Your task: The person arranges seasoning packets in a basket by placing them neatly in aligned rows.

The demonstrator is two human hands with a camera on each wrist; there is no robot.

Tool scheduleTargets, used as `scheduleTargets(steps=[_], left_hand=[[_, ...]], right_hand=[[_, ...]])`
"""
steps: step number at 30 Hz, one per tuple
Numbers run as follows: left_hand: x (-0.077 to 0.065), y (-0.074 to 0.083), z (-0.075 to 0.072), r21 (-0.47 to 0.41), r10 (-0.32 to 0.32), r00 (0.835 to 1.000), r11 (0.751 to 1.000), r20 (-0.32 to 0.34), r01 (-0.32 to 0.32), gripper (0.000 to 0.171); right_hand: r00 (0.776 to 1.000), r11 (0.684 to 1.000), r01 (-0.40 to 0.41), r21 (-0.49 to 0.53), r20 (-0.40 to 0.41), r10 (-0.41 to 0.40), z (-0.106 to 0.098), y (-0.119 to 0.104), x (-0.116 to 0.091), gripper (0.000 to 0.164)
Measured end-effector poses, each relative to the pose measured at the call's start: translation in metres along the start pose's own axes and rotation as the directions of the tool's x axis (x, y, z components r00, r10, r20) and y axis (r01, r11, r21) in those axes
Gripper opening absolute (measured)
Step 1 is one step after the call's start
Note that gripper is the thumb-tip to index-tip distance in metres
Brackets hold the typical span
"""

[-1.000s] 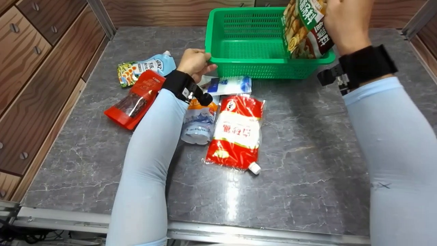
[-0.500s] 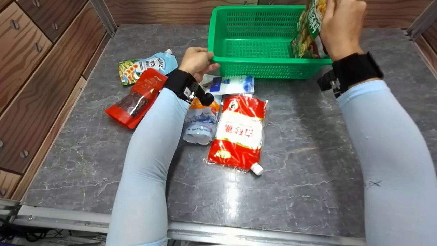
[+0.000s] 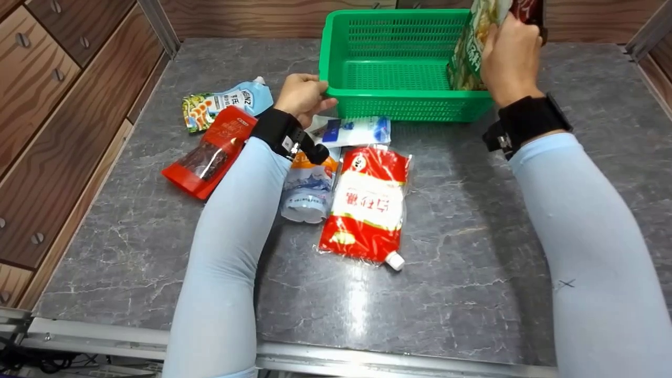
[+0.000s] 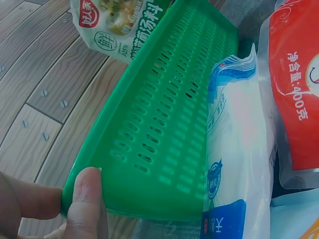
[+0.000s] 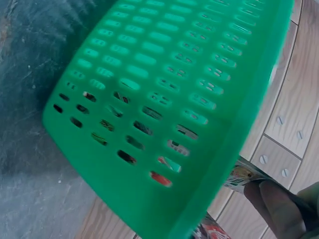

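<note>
Green pkt in R hand; L hand pinches bskt.

Bright glare on grey tabletop

Bskt behind sugar pkt, on tbl

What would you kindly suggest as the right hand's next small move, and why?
Probably ease the green packet down and let go: the right hand grips it above the green basket, its lower part is already inside, and the left hand pinches the rim's near left corner.
</note>
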State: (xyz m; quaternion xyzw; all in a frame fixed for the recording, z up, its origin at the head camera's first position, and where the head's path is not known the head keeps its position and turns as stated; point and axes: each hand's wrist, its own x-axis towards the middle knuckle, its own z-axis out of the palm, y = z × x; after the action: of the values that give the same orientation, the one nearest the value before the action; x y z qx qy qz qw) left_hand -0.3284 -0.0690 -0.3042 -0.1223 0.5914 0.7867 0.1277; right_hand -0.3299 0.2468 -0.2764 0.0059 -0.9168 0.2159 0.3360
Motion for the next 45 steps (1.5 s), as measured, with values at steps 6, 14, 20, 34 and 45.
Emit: scheduleTargets(steps=[6, 14, 20, 34, 45], left_hand=[[-0.001, 0.0, 0.0, 0.0, -0.007, 1.0, 1.0, 0.006, 0.007, 0.036], [-0.003, 0.002, -0.001, 0.01, -0.008, 1.0, 1.0, 0.027, 0.008, 0.036], [-0.003, 0.001, 0.0, 0.011, -0.015, 1.0, 1.0, 0.018, 0.015, 0.036], [-0.002, 0.0, -0.002, 0.005, -0.025, 1.0, 1.0, 0.016, 0.025, 0.036], [0.0, 0.0, 0.0, 0.01, -0.017, 1.0, 1.0, 0.001, 0.017, 0.036]], right_hand=[[1.0, 1.0, 0.008, 0.008, -0.007, -0.008, 0.006, 0.003, -0.003, 0.042], [1.0, 1.0, 0.003, 0.016, 0.017, -0.003, 0.013, 0.007, -0.007, 0.041], [0.999, 0.999, -0.037, -0.016, 0.039, 0.038, 0.018, 0.01, -0.009, 0.042], [0.994, 0.994, -0.102, 0.031, 0.039, 0.101, 0.019, 0.011, -0.009, 0.047], [0.989, 0.987, -0.144, 0.07, 0.044, 0.141, 0.018, 0.012, -0.01, 0.052]])
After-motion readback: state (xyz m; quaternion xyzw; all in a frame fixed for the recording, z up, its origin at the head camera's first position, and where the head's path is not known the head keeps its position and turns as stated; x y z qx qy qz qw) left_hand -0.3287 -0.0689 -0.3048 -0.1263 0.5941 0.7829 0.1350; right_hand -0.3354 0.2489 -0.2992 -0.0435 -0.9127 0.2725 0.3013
